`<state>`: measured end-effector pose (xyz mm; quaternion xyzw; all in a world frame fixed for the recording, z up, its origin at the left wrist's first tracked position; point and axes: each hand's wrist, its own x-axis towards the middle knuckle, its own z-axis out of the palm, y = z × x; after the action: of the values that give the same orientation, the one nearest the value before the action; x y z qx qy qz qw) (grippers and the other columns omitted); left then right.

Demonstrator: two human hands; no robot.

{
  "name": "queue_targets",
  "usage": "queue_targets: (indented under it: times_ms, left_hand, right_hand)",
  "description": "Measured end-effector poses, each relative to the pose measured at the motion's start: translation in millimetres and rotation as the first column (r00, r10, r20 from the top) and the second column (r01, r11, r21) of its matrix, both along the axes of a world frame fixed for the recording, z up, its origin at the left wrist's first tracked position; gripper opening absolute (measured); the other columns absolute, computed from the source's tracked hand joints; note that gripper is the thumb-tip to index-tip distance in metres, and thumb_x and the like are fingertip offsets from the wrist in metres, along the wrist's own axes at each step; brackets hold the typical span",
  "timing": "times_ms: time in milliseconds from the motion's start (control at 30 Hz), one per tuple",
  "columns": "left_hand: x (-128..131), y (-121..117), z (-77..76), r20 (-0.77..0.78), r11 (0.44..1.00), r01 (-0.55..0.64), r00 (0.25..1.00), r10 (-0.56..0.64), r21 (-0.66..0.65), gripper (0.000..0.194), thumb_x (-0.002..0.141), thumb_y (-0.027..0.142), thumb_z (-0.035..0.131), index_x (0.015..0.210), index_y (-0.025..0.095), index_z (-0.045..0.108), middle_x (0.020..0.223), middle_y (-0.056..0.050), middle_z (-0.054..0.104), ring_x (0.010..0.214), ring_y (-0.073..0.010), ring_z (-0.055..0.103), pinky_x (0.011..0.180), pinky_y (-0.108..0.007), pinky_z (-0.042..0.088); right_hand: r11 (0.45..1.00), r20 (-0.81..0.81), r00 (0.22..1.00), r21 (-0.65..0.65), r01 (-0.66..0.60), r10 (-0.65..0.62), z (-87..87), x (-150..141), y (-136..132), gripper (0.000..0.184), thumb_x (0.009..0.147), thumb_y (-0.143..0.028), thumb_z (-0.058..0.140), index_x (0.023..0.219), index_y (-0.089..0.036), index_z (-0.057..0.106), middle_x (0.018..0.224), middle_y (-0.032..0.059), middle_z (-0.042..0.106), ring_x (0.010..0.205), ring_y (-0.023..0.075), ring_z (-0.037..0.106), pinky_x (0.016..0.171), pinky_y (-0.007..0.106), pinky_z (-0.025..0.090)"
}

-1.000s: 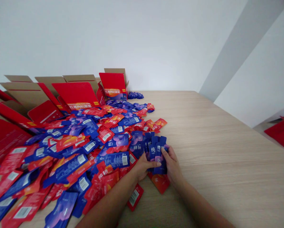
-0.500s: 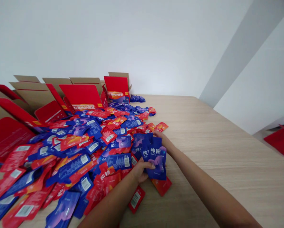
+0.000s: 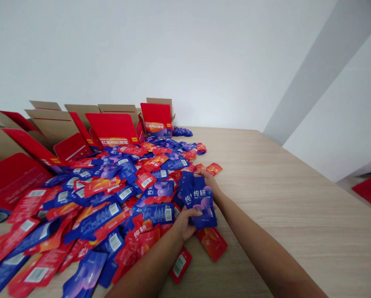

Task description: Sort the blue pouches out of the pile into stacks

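Note:
A big heap of red and blue foil sachets [image 3: 117, 194] covers the left half of a light wooden table [image 3: 281, 207]. My left hand [image 3: 185, 221] is closed on a small stack of blue sachets [image 3: 201, 203], held upright just above the table at the heap's right edge. My right hand [image 3: 208, 178] reaches past that stack into the heap. Most of its fingers are hidden behind the blue sachets, so its grip does not show. A red sachet [image 3: 213, 243] lies flat under the held stack.
Several open red-and-brown cardboard boxes [image 3: 111, 128] stand in a row behind the heap, by the white wall. A red sachet with a barcode [image 3: 180, 265] lies near my left forearm. Something red [image 3: 370, 190] lies on the floor at the far right.
My right hand has let go of the blue stack and stretched forward into the heap behind it. My left hand keeps hold of the stack. The view has tilted down a little.

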<state>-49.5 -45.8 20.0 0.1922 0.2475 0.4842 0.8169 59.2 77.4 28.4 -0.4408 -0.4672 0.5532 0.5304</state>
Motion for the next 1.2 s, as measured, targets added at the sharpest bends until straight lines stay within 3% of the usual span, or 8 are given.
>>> queue_targets:
  times_ms: [167,267,367,500,600,767,1067,1200]
  left_hand:
    - [-0.2,1.8,-1.1,-0.039,0.997,-0.059,0.998,0.057,-0.055,0.046,0.05,0.007,0.062,0.096,0.01,0.066,0.084,-0.009,0.072,0.092,-0.0297,0.065,0.086,-0.042,0.049]
    - [-0.5,2.4,0.1,-0.059,0.993,-0.094,0.994,0.089,-0.078,0.047,0.05,0.007,0.063,0.097,0.01,0.066,0.086,-0.009,0.072,0.091,-0.0292,0.065,0.087,-0.042,0.049]
    - [-0.4,2.7,2.3,-0.071,0.99,-0.098,0.993,0.091,-0.106,0.048,0.049,0.007,0.063,0.097,0.01,0.066,0.084,-0.008,0.072,0.091,-0.0294,0.065,0.087,-0.042,0.049]
    - [-0.8,2.6,5.3,-0.081,0.988,-0.094,0.993,0.084,-0.122,0.049,0.049,0.007,0.063,0.098,0.011,0.065,0.082,-0.007,0.072,0.091,-0.0285,0.066,0.088,-0.041,0.049]
    - [-1.4,2.5,6.2,-0.082,0.989,-0.09,0.993,0.081,-0.116,0.049,0.052,0.007,0.062,0.1,0.011,0.065,0.085,-0.008,0.072,0.093,-0.0281,0.065,0.088,-0.041,0.049]
    - [-1.2,3.3,4.5,-0.1,0.991,-0.084,0.992,0.073,-0.106,0.05,0.052,0.008,0.062,0.101,0.011,0.064,0.084,-0.007,0.072,0.093,-0.0279,0.065,0.087,-0.04,0.05]
    - [-0.7,4.1,4.2,-0.123,0.984,-0.1,0.989,0.082,-0.144,0.049,0.05,0.008,0.063,0.099,0.011,0.065,0.082,-0.007,0.072,0.091,-0.0281,0.066,0.087,-0.041,0.05]
    - [-0.6,4.7,1.7,-0.115,0.984,-0.106,0.989,0.09,-0.143,0.05,0.05,0.007,0.064,0.099,0.011,0.066,0.079,-0.006,0.071,0.089,-0.0273,0.066,0.087,-0.041,0.05]
  right_hand:
    - [0.964,-0.073,0.961,0.011,0.267,-0.265,19.6,44.7,-28.2,0.027,0.069,-0.048,0.061,0.069,-0.024,0.048,0.05,-0.0099,0.048,0.045,0.0101,0.043,0.046,0.022,0.035]
    - [0.921,0.061,0.92,0.061,0.384,-0.388,19.4,75.1,-44.5,0.027,0.071,-0.048,0.058,0.068,-0.024,0.046,0.048,-0.0093,0.043,0.043,0.0102,0.037,0.045,0.023,0.03]
    - [0.95,0.471,0.825,0.152,0.273,-0.313,3.0,97.8,-60.1,0.026,0.078,-0.046,0.049,0.065,-0.023,0.048,0.051,-0.0055,0.045,0.05,0.014,0.044,0.051,0.027,0.035]
    - [0.965,0.845,0.469,0.246,0.088,-0.258,-22.1,115.3,-80.8,0.015,0.08,-0.03,0.045,0.077,-0.021,0.057,0.071,0.0048,0.059,0.073,0.0225,0.055,0.071,0.036,0.043]
    - [0.923,0.881,0.313,0.383,-0.035,-0.354,-27.4,120.8,-96.3,0.026,0.081,-0.02,0.04,0.097,-0.017,0.061,0.096,0.0132,0.062,0.096,0.0271,0.053,0.087,0.043,0.042]
    - [0.891,0.919,0.31,0.338,-0.302,-0.243,-31.6,115.6,-116.2,0.039,0.084,-0.016,0.038,0.115,-0.02,0.06,0.118,0.0109,0.061,0.11,0.025,0.053,0.096,0.043,0.04]
    - [0.938,0.993,0.0,0.111,-0.329,-0.117,-23.9,93.9,-122.2,0.047,0.083,-0.01,0.04,0.126,-0.023,0.054,0.131,0.009,0.054,0.116,0.0264,0.047,0.093,0.041,0.039]
    - [0.945,0.99,-0.049,0.113,-0.307,-0.135,-16.4,92.9,-118.5,0.045,0.084,-0.013,0.041,0.125,-0.026,0.055,0.128,0.0096,0.054,0.11,0.0271,0.049,0.088,0.039,0.04]
